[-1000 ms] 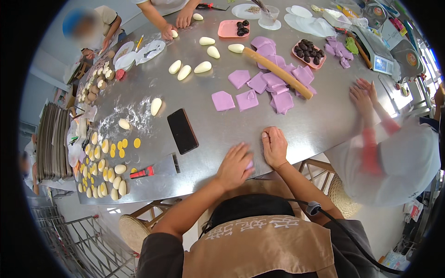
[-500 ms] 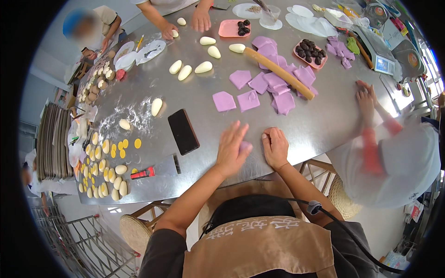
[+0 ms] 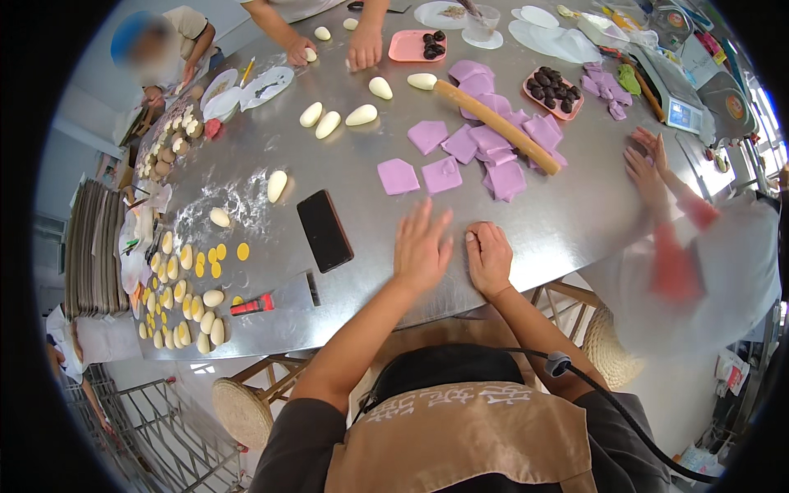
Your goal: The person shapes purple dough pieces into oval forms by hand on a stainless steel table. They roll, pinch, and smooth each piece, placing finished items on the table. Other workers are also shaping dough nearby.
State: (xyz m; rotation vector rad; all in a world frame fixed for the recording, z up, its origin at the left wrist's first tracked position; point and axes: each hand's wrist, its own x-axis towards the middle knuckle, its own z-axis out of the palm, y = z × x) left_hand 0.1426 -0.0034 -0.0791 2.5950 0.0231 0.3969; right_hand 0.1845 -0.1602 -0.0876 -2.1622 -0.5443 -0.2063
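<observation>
My left hand (image 3: 422, 251) lies palm down over the metal table with its fingers stretched out, slightly blurred by motion. Whatever is beneath the palm is hidden now. Beside it, my right hand (image 3: 490, 256) rests on the table, its fingers curled into a fist; I cannot see what they close on, if anything. Beyond both hands lie flat purple dough pieces (image 3: 441, 175), some overlapping. A wooden rolling pin (image 3: 497, 126) lies across the pile. Left of my left hand is a black phone (image 3: 325, 231).
Pale egg-shaped dough pieces (image 3: 328, 125) dot the table. Yellow discs (image 3: 242, 251) and a scraper with a red handle (image 3: 252, 306) lie at left. Pink trays (image 3: 532, 89) hold dark balls. A co-worker's hands (image 3: 649, 168) are at right; another's hand (image 3: 366, 47) works at the far side.
My left hand has moved slightly forward and flattened; the purple piece seen at its palm before is now hidden. My right hand has barely moved. A co-worker's hand across the table has shifted nearer.
</observation>
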